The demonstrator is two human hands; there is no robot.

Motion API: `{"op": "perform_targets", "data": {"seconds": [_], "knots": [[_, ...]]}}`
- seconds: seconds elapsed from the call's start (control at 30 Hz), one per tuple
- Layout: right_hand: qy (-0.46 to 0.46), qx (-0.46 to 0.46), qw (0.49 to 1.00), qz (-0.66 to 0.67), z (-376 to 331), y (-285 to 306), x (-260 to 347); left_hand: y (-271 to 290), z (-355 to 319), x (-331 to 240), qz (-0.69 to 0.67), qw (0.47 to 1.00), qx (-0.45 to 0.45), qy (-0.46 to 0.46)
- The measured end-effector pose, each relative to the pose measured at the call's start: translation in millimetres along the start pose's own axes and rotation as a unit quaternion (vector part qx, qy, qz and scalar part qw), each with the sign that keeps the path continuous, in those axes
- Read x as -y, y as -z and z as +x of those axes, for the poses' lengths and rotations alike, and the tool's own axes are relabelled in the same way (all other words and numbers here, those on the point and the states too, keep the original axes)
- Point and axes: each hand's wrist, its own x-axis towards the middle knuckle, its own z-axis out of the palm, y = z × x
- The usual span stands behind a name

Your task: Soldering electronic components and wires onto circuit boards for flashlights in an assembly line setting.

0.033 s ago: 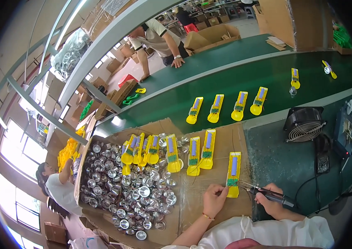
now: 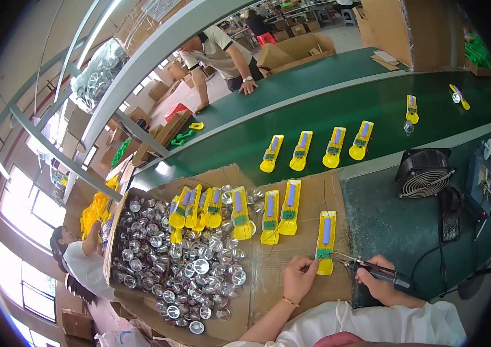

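Note:
In front of me, a yellow plastic casing (image 2: pixel 325 267) lies on cardboard, holding a purple cylindrical cell (image 2: pixel 327 231) and a small green circuit board (image 2: pixel 323 254). My left hand (image 2: pixel 299 279) is closed in a pinch at the casing's left edge, beside the board; what lies between the fingertips is too small to make out. A soldering iron (image 2: pixel 379 272) with a dark handle is gripped in my right hand (image 2: pixel 377 285). Its tip end reaches the right side of the green board. Thin wires stick out from the casing.
Left, a cardboard box (image 2: pixel 119 231) holds many silvery reflector cups (image 2: pixel 201 266), with several filled yellow casings (image 2: pixel 241 214) along its far side. More casings (image 2: pixel 301 151) lie on the green belt (image 2: pixel 228 153). A fan (image 2: pixel 425 173) stands right. A person (image 2: pixel 222 58) leans across the belt; another (image 2: pixel 86 263) is at left.

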Motion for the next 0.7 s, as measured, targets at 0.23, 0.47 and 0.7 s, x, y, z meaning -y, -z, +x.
{"op": "perform_targets", "data": {"seconds": [0.23, 0.47, 0.7], "knots": [[-0.01, 0.005, 1.0, 0.001, -2.6, -0.9, 4.9, -1.6, -4.1, -0.8, -0.013, 1.0, -0.002, 0.009], [-0.017, 0.001, 1.0, -0.009, -1.1, -6.0, 2.4, -1.1, -1.8, 3.7, -0.031, 1.0, -0.005, 0.004], [-0.009, -0.041, 0.999, 0.019, -9.0, -6.4, 1.6, -2.3, -9.0, 5.3, -0.015, 1.0, -0.007, -0.01]]}}
